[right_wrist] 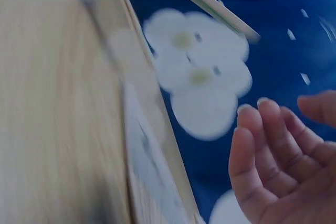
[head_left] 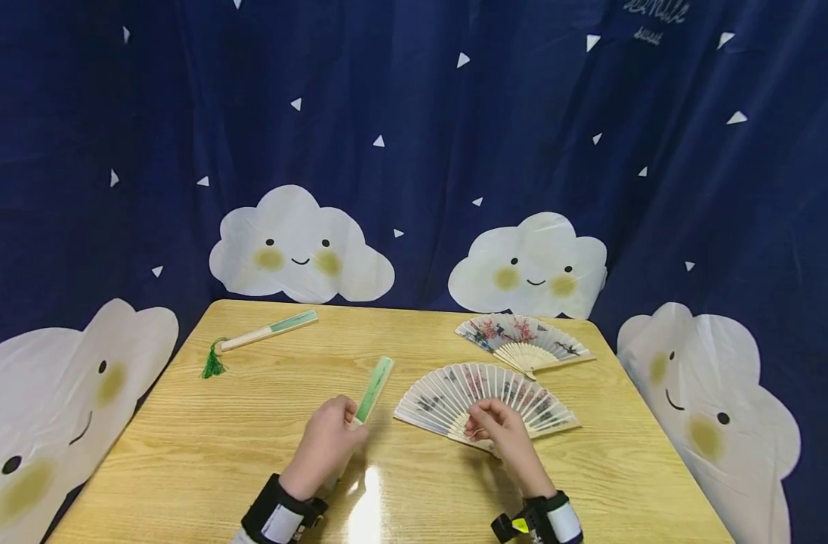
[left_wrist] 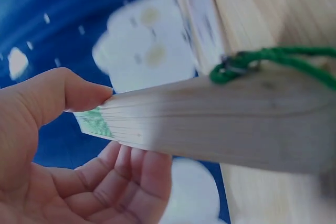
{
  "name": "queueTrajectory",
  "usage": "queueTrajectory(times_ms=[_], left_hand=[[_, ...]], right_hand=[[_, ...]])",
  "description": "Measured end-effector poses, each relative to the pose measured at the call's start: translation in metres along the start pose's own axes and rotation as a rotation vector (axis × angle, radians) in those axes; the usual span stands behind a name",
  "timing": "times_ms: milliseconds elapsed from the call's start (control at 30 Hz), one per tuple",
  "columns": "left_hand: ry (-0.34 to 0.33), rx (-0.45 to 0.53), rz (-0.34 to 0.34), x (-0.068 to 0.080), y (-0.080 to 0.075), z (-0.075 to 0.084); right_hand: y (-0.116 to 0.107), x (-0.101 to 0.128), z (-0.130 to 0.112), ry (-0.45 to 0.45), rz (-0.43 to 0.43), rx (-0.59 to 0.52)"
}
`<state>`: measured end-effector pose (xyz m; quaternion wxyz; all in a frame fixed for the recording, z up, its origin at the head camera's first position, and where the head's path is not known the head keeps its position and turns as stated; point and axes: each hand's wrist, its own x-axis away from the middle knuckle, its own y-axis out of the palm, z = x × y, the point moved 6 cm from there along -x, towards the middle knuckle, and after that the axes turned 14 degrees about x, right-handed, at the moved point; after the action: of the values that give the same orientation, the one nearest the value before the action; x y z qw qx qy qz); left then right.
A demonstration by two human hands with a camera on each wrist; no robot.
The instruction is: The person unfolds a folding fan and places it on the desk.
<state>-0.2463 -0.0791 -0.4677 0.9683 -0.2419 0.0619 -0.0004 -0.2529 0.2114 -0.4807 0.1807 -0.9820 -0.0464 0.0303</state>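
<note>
My left hand [head_left: 329, 442] grips a folded fan with a green edge [head_left: 375, 388], lifted over the wooden table [head_left: 251, 423]. In the left wrist view the thumb and fingers [left_wrist: 63, 145] pinch its stacked wooden slats [left_wrist: 210, 121], and a green cord [left_wrist: 273, 59] hangs at the pivot. My right hand [head_left: 498, 427] rests on the lower edge of a spread floral fan [head_left: 482, 393] lying flat. In the right wrist view its fingers [right_wrist: 273, 156] look loosely curled and hold nothing.
A second spread fan [head_left: 523, 340] lies at the table's far right. Another folded fan with a green tassel [head_left: 264, 332] lies at the far left. A dark blue curtain with white clouds [head_left: 298, 249] surrounds the table.
</note>
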Motion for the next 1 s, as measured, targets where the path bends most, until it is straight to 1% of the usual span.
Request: queueTrajectory(times_ms=[100,133,200,233,333,433,500,667,767,900,1000], left_hand=[[0.075,0.048,-0.080,0.007,0.023,0.020],[0.096,0.062,-0.107,0.010,0.030,0.025],[0.125,0.096,-0.156,0.015,0.041,0.034],[0.144,0.107,-0.176,0.017,0.046,0.038],[0.176,0.153,-0.229,0.022,0.056,0.047],[0.207,0.204,-0.275,0.025,0.060,0.051],[0.228,0.245,-0.306,0.026,0.061,0.051],[0.208,0.393,-0.391,0.025,0.063,0.047],[0.193,0.433,-0.405,0.024,0.063,0.046],[0.188,0.470,-0.397,0.024,0.063,0.048],[0.180,0.512,-0.393,0.025,0.063,0.047]], right_hand=[[0.034,0.000,-0.011,-0.064,-0.204,0.028],[0.043,0.001,-0.015,-0.092,-0.259,0.050],[0.056,0.003,-0.022,-0.139,-0.335,0.088],[0.060,0.004,-0.025,-0.161,-0.347,0.108],[0.063,0.006,-0.033,-0.212,-0.311,0.178],[0.060,0.008,-0.039,-0.244,-0.272,0.220],[0.057,0.010,-0.042,-0.266,-0.267,0.238],[0.050,0.015,-0.044,-0.314,-0.276,0.232],[0.047,0.016,-0.043,-0.321,-0.302,0.208],[0.046,0.019,-0.044,-0.326,-0.339,0.172],[0.044,0.021,-0.044,-0.325,-0.336,0.153]])
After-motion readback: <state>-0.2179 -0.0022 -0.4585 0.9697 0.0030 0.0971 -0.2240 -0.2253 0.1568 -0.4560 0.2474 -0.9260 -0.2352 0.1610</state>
